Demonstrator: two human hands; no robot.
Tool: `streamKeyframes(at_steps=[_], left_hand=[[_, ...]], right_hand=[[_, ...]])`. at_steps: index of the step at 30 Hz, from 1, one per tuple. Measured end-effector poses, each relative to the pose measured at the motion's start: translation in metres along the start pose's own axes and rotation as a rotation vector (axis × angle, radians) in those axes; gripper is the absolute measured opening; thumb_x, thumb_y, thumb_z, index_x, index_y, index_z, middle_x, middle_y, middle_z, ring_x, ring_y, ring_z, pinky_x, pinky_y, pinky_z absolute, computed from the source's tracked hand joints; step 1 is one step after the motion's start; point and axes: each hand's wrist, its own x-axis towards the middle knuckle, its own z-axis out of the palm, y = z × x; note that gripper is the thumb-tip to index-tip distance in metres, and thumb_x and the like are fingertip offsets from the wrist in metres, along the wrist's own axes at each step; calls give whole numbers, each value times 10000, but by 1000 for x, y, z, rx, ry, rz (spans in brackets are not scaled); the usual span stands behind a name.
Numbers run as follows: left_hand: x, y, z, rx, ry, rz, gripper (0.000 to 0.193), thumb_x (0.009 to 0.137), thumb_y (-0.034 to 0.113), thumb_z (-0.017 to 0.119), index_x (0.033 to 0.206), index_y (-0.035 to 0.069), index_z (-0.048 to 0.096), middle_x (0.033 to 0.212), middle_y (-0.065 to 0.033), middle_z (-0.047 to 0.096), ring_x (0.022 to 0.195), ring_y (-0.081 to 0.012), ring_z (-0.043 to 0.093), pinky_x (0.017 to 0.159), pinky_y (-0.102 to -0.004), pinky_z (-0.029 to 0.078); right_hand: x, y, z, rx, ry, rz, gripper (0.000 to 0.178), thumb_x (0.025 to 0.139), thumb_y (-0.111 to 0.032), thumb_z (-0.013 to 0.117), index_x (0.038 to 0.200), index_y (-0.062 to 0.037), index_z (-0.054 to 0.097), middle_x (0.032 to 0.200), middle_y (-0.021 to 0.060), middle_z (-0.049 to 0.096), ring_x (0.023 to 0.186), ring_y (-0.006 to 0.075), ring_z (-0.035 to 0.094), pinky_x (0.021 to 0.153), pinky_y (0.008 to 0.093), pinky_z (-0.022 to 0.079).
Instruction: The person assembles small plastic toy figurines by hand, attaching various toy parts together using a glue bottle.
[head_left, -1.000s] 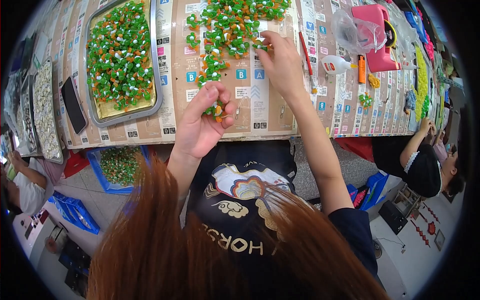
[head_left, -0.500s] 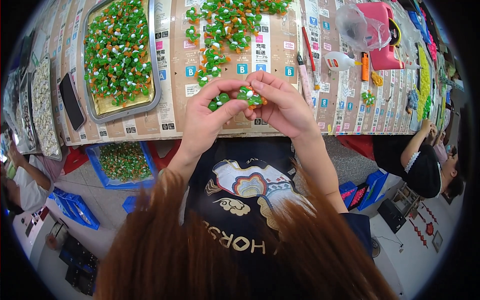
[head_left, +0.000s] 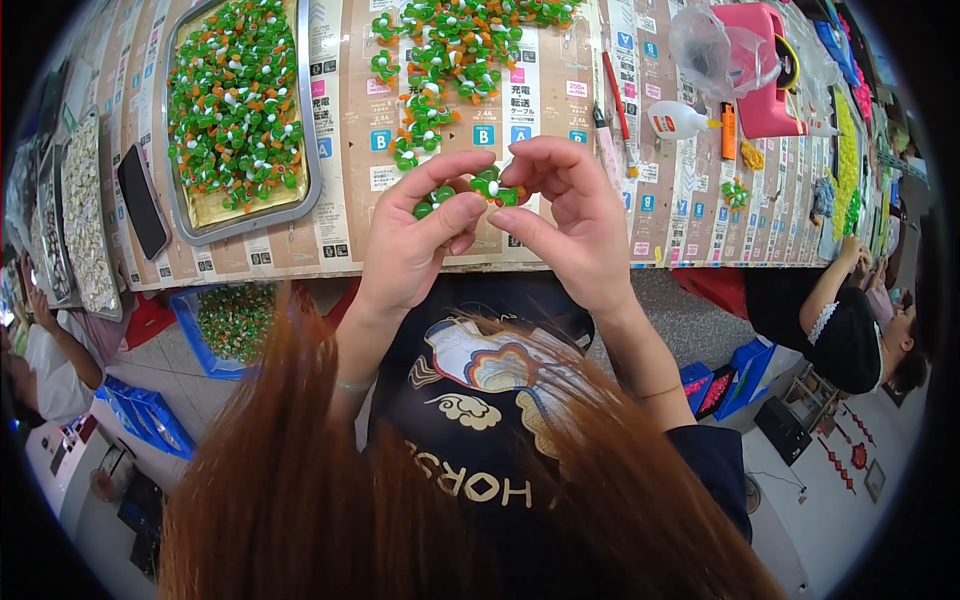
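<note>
My left hand point(head_left: 407, 229) is closed, its thumb and fingers pinching a small glossy green figurine point(head_left: 489, 187) with white and orange parts. More green rounded pieces point(head_left: 430, 204) show inside that hand, partly covered by the fingers. My right hand point(head_left: 575, 218) curves around the figurine's right side with thumb and fingers apart; whether a fingertip brushes its orange end cannot be made out. Beyond my hands a loose pile of similar green, white and orange figurines point(head_left: 462, 55) lies on the table point(head_left: 345, 225).
At left stand a metal tray point(head_left: 312, 190) heaped with such figurines, a dark phone point(head_left: 145, 203) and a tray of pale pieces point(head_left: 92, 220). Rightward lie a red pen point(head_left: 617, 100), white squeeze bottle point(head_left: 677, 121), orange lighter point(head_left: 729, 131) and pink container point(head_left: 770, 115). A co-worker point(head_left: 850, 315) sits right.
My right thumb and fingers have spread away from the figurine, which they were pinching. My left hand keeps hold of it in nearly the same place.
</note>
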Motion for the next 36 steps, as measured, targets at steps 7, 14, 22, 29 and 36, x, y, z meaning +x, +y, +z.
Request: streamKeyframes(at_steps=[7, 14, 22, 29, 36], left_hand=[[0, 10, -18, -317, -7, -1, 282, 795, 66, 476, 1075, 41, 455, 845, -34, 449, 645, -67, 421, 479, -168, 339], [-5, 16, -29, -678, -207, -82, 247, 818, 196, 432, 1020, 58, 466, 953, -61, 418, 728, -153, 429, 538, -208, 388], [-5, 21, -36, -554, -50, -93, 182, 830, 234, 455, 906, 74, 493, 962, -61, 477, 894, -198, 480, 748, -336, 466], [8, 13, -37, -210, 2, -42, 150, 798, 163, 517, 919, 77, 495, 917, -41, 516, 817, -143, 512, 693, -285, 462], [10, 7, -9, 833, 47, 502, 280, 673, 41, 626, 943, 20, 556, 847, -38, 539, 739, -105, 509, 650, -214, 409]], right_hand=[[29, 16, -12, -378, 144, 8, 304, 697, -80, 602, 969, -11, 484, 868, 94, 517, 764, 172, 532, 666, 268, 426], [80, 40, -1, -808, 176, -347, 256, 664, -88, 594, 882, -6, 488, 818, 148, 521, 777, 294, 515, 663, 342, 418], [75, 44, 3, -591, 178, 79, 240, 719, -112, 593, 908, -2, 493, 767, 64, 543, 703, 123, 528, 620, 231, 424], [38, 28, -13, 711, 94, 472, 208, 819, -128, 468, 974, 9, 490, 798, 69, 563, 669, 134, 560, 597, 224, 446], [13, 18, 1, 778, 82, 510, 166, 845, -156, 436, 879, -4, 495, 754, 77, 565, 615, 125, 571, 548, 223, 468]])
